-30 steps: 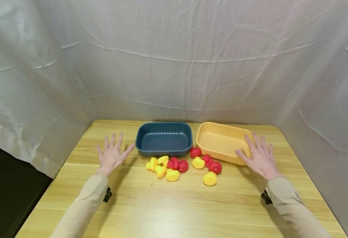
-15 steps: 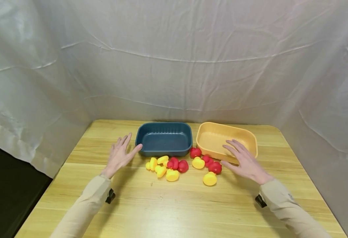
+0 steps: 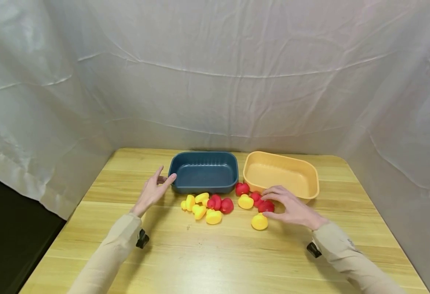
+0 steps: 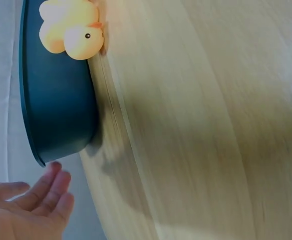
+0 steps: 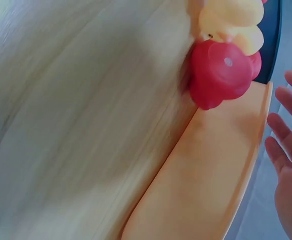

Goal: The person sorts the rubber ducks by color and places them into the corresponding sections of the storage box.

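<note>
My left hand (image 3: 151, 192) is beside the left end of a dark blue basin (image 3: 205, 190), fingers loosely bent and holding nothing. In the left wrist view, its fingertips (image 4: 54, 167) lie close to the basin's corner; whether they touch, I cannot tell. Over the right-hand cluster of rubber ducks hovers my right hand (image 3: 290, 209), thumb and fingers spread apart around nothing. Below it lie a red duck (image 3: 266, 206) and a yellow duck (image 3: 260, 222). A yellow-orange basin (image 3: 284, 173) stands just behind that hand. Both basins are bare inside.
Several more yellow ducks (image 3: 213, 217) and red ducks (image 3: 227, 206) lie in front of the blue basin. White cloth (image 3: 215, 81) hangs behind and at both sides of the wooden table (image 3: 200, 261). Something black (image 3: 9, 237) is at the lower left.
My right hand has moved left and nearer from over the orange basin to the ducks, its fingers drawing in. My left hand has shifted right toward the blue basin, its spread fingers relaxing.
</note>
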Motion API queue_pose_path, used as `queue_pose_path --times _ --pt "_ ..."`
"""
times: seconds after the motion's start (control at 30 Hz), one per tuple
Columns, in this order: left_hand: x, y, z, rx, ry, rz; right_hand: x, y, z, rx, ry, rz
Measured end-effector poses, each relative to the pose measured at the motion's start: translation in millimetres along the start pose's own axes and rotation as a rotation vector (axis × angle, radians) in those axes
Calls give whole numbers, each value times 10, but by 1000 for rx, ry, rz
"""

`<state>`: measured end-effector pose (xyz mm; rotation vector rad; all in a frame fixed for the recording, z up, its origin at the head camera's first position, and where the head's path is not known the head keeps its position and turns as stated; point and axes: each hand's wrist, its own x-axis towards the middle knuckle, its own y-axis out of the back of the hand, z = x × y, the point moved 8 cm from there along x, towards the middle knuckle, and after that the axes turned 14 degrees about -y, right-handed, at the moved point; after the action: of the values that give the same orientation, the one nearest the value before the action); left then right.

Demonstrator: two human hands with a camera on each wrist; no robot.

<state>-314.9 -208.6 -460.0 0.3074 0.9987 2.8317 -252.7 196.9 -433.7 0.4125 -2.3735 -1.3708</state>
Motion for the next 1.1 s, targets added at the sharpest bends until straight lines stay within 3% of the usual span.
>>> queue_pose_path --times 0.3,0.5,0.67,0.93,1.1 --pt "83 3 -58 -62 -29 53 12 -177 -46 54 -1 -178" --pt "122 -8 -74 -122 -33 96 19 -187 -69 43 17 -187" --pt "148 -19 -95 -181 -38 112 15 -226 -72 64 -5 -252" --pt "162 -44 -98 -245 -41 98 23 -299 -51 -32 14 -259" --pt "160 -48 -89 -256 -42 98 16 -368 -47 13 14 -328"
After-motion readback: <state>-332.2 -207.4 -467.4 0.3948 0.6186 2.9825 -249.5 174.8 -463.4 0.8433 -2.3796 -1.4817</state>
